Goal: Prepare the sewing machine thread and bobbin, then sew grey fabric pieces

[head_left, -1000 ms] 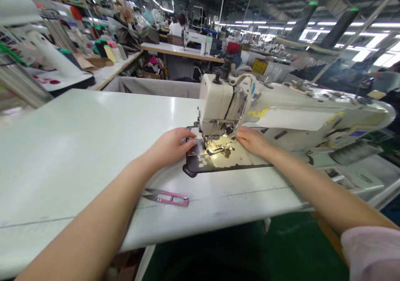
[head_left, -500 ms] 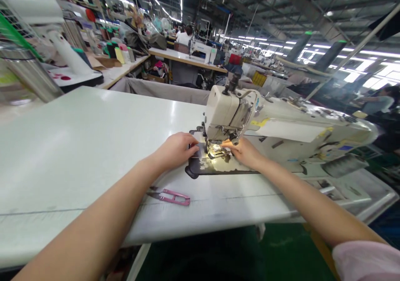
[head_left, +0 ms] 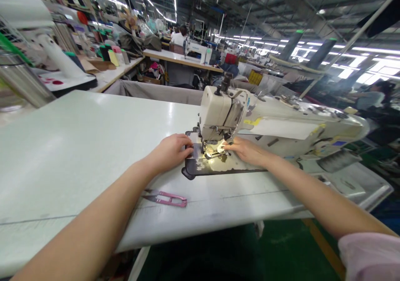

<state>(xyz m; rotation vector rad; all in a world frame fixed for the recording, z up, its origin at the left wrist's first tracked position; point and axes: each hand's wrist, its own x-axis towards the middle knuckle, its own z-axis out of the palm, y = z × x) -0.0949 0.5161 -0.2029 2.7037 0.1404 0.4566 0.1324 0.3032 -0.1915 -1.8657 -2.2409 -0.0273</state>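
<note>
In the head view a cream sewing machine (head_left: 218,111) stands on the pale table, its lamp lighting the needle area. My left hand (head_left: 173,149) rests at the left end of the metal bed plate (head_left: 196,151), thumb and fingers slightly apart on the plate's edge. My right hand (head_left: 245,149) reaches in from the right, its fingertips pressed together beside the presser foot (head_left: 211,154). Something small and whitish shows at those fingertips; glare hides what it is. Pink-handled thread snips (head_left: 171,199) lie on the table near my left forearm.
A steel flask (head_left: 23,79) and a white machine (head_left: 58,51) stand at the left. Thread cones (head_left: 113,57) sit on a side bench. Behind is another sewing machine (head_left: 197,51) on a table, with a person (head_left: 179,37) beyond. A grey thread cone (head_left: 339,162) lies at right.
The view has shifted slightly, moving the scene left. My right fingertips have lowered and show more plainly beside the presser foot. My left hand stays at the plate's edge.
</note>
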